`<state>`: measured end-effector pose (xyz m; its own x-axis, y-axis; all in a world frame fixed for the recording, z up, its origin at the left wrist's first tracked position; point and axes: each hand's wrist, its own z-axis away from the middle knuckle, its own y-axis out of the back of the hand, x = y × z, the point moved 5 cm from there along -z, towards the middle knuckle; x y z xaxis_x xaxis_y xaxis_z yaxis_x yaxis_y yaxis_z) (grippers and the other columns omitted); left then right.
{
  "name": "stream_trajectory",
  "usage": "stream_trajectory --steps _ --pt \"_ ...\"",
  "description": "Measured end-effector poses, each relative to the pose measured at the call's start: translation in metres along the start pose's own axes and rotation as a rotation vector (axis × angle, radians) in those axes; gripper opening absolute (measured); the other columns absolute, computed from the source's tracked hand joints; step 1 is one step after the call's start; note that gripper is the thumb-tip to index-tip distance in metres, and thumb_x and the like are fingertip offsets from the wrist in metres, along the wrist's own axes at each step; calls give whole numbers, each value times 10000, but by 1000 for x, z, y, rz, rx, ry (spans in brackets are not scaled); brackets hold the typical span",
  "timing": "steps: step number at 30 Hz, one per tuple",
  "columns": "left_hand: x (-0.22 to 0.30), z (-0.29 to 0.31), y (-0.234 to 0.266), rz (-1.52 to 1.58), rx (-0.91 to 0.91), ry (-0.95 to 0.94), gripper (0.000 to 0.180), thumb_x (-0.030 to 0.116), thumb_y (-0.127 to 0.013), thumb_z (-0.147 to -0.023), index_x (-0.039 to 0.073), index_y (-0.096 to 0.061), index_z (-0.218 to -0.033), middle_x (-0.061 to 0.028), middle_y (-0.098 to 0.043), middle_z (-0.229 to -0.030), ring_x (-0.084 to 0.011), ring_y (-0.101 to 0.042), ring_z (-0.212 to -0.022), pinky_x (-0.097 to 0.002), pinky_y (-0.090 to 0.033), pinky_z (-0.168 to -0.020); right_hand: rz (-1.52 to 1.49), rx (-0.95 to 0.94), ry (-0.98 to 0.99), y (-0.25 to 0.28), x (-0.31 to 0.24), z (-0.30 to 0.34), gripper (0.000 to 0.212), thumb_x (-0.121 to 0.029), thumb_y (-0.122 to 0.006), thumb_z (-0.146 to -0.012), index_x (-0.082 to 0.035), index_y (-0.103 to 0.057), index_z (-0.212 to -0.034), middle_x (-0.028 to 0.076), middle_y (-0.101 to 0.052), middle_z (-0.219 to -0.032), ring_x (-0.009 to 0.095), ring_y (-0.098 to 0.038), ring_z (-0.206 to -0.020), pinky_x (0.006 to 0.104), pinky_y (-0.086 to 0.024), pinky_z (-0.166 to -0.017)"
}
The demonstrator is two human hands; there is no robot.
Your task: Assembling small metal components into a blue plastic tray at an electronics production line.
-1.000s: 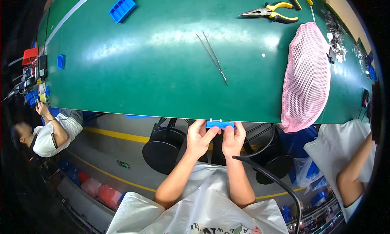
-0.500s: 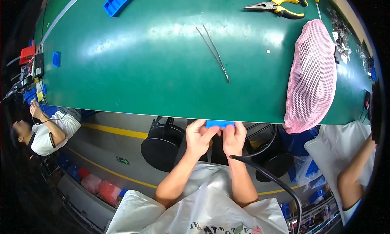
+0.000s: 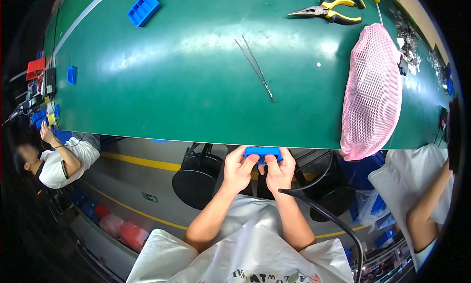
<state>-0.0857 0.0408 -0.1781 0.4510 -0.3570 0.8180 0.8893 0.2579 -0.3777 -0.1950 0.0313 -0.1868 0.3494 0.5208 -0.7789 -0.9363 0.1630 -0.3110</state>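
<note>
Between my two hands, just off the table's near edge, is a small blue plastic tray (image 3: pixel 263 150) with compartments. My left hand (image 3: pixel 237 170) grips its left end, thumb pressed on the near side. At the right end my right hand (image 3: pixel 281 170) holds it the same way, thumb against the near side; the fingers beneath are partly hidden. On the green table (image 3: pixel 186 101) ahead of my hands lies a pair of metal tweezers (image 3: pixel 257 70). Another blue compartment tray (image 3: pixel 143 9) rests at the far left, and a smaller blue piece (image 3: pixel 71 75) lies near the left end.
A pink mesh bag (image 3: pixel 372 91) lies along the right side, with yellow-and-black long-nose pliers (image 3: pixel 329 11) beyond it. A black cable (image 3: pixel 331 216) runs beside my right forearm. Other people sit at left (image 3: pixel 64 160) and right (image 3: pixel 417 199). Black stools (image 3: pixel 198 182) stand below the table.
The blue tray has tilted in my hands, so its compartments now show more. Both hands keep hold of it, with the thumbs slightly shifted. The view has shifted a little.
</note>
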Motion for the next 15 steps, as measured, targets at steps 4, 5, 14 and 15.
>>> stream_trajectory --steps 4,5,14,15 --pt "-4 -2 3 -77 22 -48 330 236 -571 -897 -47 -541 -1064 -86 -604 -859 -141 -568 -625 -244 -467 -506 -9 7 -9 -1 1 -3 197 -81 -600 -848 14 -560 -1015 26 -549 -722 76 -481 -521 212 -391 -423" --pt "-6 -2 4 -48 33 -31 328 235 -570 -898 -49 -542 -1059 -86 -607 -844 -142 -574 -611 -243 -465 -502 -17 14 -26 -2 1 -3 199 -78 -602 -846 14 -559 -1018 24 -546 -722 75 -480 -521 212 -392 -425" --pt "-2 2 2 -64 92 -12 377 297 -592 -879 -48 -554 -1028 -83 -608 -812 -143 -582 -577 -242 -462 -520 -82 15 -100 -2 4 1 210 -82 -617 -840 6 -559 -1023 8 -536 -732 56 -467 -559 201 -404 -466" --pt "-3 3 2 -56 93 -13 378 298 -596 -876 -48 -556 -1021 -83 -609 -810 -144 -584 -577 -243 -464 -521 -81 17 -105 -1 4 2 210 -82 -617 -840 6 -559 -1023 8 -536 -732 56 -467 -559 201 -404 -466"
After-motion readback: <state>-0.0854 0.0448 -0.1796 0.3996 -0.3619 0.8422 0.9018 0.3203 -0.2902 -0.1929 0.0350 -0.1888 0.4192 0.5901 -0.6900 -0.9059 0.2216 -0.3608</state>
